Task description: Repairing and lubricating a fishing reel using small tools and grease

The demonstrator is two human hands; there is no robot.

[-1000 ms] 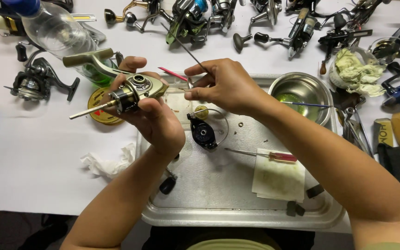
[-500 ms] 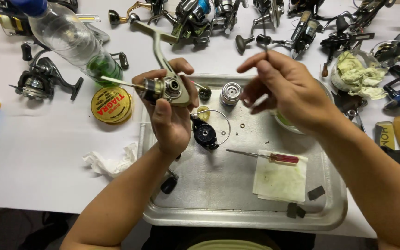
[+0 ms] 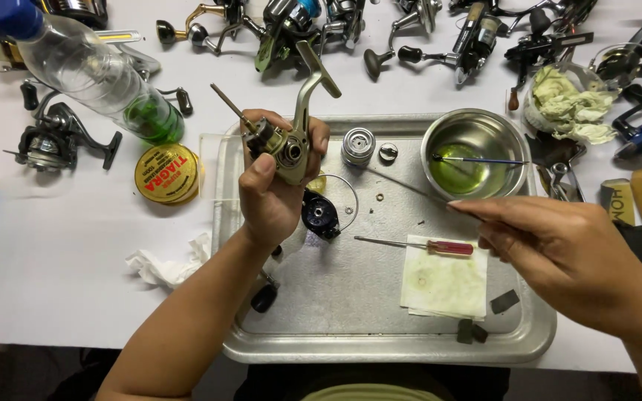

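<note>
**Reel body held up, thin tool drawn back over the tray**

The left hand (image 3: 273,197) is wrapped around a stripped fishing reel body (image 3: 291,145), fingers and thumb closed on it, holding it above the left part of the metal tray (image 3: 380,349). The reel's foot sticks up toward the top of the view and a thin shaft points out to the upper left. The right hand (image 3: 559,249) hangs over the right side of the tray, fingertips pinched on a thin rod-like tool (image 3: 403,186) whose tip points toward the reel but is well apart from it.

On the tray lie a silver spool (image 3: 358,145), a small round cap (image 3: 388,151), a dark round part (image 3: 319,214), a red-handled screwdriver (image 3: 417,245) and a stained paper pad (image 3: 443,286). A steel bowl (image 3: 473,152) with greenish liquid holds a small brush (image 3: 481,160). Other reels, a clear bottle (image 3: 91,74) and a yellow tin (image 3: 166,173) sit on the white desk (image 3: 53,245).

To do this well, I judge the reel should stay over the tray, so anything that drops is caught, with its open side turned to the tool. The tool is best brought in slowly, with the wrist braced, as the loose parts are tiny.
</note>
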